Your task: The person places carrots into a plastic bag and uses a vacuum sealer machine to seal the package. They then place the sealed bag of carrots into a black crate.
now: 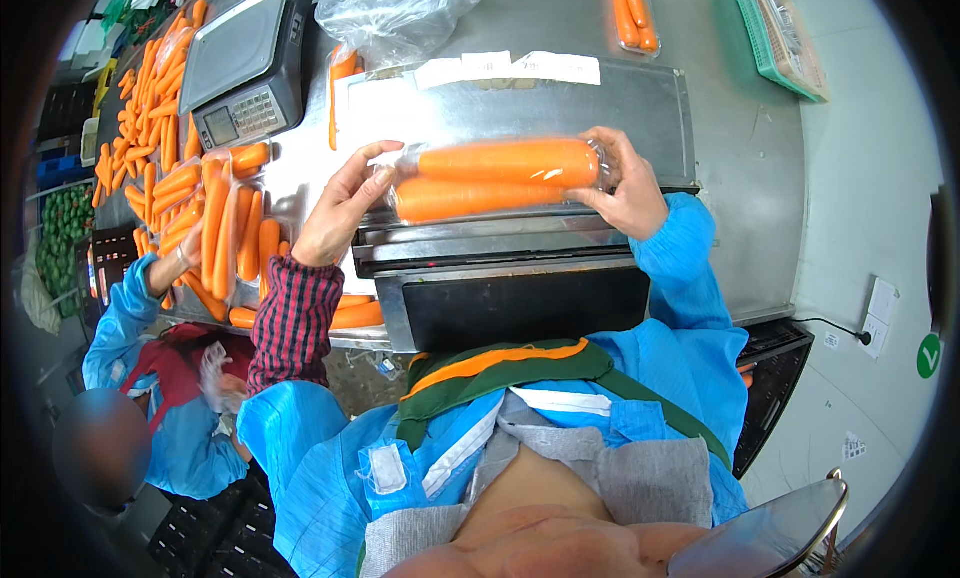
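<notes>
A clear film-wrapped pack of large carrots (495, 195) is stretched crosswise before me, blurred a little by motion. My left hand (337, 207) grips its left end, thumb on the near side. At the other end, my right hand (631, 184) has its fingers around the film-covered carrot tops. Below the pack lies a metal tabletop wrapping machine (517, 237), with a flat black plate (525, 308) at its front edge. Whether the pack touches the machine cannot be made out.
A digital scale (247, 120) stands at the back left, beside a heap of loose carrots (161, 90). At the left a co-worker's hand (191, 248) is at wrapped carrots (221, 225). Another carrot pack (636, 15), a plastic bag (390, 15) and stacked baskets (776, 42) lie farther back.
</notes>
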Demonstrator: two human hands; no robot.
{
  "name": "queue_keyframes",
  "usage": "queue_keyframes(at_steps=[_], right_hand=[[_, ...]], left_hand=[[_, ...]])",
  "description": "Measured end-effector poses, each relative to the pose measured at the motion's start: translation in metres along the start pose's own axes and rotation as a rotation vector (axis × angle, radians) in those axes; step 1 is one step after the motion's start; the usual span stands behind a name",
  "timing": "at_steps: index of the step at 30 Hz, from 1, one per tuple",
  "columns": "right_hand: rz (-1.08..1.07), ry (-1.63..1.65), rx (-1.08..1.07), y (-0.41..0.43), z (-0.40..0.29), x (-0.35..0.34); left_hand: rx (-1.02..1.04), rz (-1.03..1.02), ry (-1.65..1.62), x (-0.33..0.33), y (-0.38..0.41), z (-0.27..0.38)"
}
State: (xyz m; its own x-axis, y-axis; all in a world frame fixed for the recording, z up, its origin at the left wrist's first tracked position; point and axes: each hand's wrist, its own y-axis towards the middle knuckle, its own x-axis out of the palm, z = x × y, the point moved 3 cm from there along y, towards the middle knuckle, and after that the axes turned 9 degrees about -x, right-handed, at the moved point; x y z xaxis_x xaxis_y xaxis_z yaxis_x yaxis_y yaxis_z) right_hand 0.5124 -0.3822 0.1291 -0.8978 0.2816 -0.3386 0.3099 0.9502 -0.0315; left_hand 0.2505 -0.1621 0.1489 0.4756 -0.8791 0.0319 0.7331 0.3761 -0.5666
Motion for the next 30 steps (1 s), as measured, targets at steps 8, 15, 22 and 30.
queue_keyframes(at_steps=[8,15,22,30], right_hand=[[-0.121,0.592,0.371,-0.111,-0.011,0.028],[0.003,0.596,0.482,-0.175,0.023,0.048],[0.418,0.483,0.558,-0.237,0.048,0.091],[0.543,0.644,0.593,-0.263,0.067,0.095]], left_hand=[[-0.291,-0.038,-0.335,0.038,-0.087,-0.085],[-0.506,-0.031,-0.384,0.046,-0.099,-0.154],[-0.438,0.248,-0.312,0.081,-0.157,-0.204],[-0.496,0.502,-0.402,0.079,-0.186,-0.213]])
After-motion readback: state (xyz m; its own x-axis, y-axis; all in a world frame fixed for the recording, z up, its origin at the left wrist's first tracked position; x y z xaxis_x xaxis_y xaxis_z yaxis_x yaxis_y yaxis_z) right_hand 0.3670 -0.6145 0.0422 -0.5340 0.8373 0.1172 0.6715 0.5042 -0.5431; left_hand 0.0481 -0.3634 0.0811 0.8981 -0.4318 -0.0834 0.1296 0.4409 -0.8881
